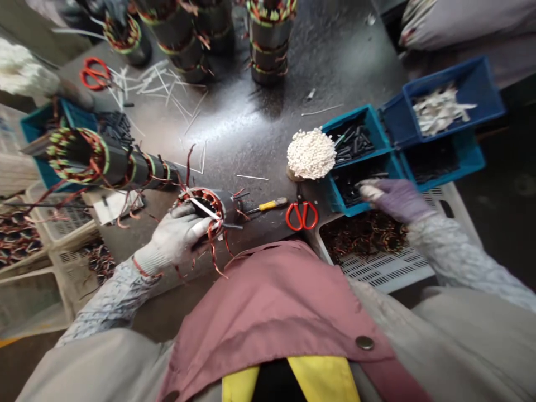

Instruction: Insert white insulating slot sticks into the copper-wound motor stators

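My left hand [178,234], in a white glove, grips a motor stator [224,204] wound with copper wire at the table's near edge. Reddish wire leads hang from the stator, and a white sleeve strip [204,207] lies across its open end. Over at the right, my right hand [391,196], in a purple and white glove, is at the near blue bin [355,209] of short black tubes. Its fingers are drawn together and blurred; what they hold, if anything, cannot be made out.
A yellow-handled screwdriver [272,204] and red-handled scissors [302,216] lie between my hands. Beyond them stands a bundle of white sticks [311,153]. Stacked stators [270,47] stand at the back; a stator row [121,164] lies left. Another person's gloved hand [117,11] is at upper left.
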Available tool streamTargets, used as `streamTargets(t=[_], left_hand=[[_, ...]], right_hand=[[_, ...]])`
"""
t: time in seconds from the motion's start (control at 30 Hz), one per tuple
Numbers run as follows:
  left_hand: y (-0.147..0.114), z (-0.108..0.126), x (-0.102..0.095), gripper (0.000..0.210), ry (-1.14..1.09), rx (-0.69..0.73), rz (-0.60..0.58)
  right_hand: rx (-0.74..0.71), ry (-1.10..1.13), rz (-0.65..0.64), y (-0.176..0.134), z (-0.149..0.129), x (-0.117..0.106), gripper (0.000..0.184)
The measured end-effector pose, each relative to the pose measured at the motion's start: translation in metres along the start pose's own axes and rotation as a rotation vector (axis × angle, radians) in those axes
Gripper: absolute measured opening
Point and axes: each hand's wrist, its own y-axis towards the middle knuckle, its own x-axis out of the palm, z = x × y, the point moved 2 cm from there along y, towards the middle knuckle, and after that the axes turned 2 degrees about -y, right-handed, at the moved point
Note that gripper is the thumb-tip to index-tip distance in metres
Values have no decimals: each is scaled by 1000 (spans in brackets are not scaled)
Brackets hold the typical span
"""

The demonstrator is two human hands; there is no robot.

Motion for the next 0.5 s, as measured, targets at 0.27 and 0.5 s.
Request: streamTargets(t=[0.27, 0.5], left_hand=[[2, 1, -8, 36, -37, 74, -64], [3, 6, -10, 33, 6, 71, -21]], right_hand=[[375, 748, -417, 11, -89, 200, 29], [317, 748, -576, 50, -92, 238, 27]])
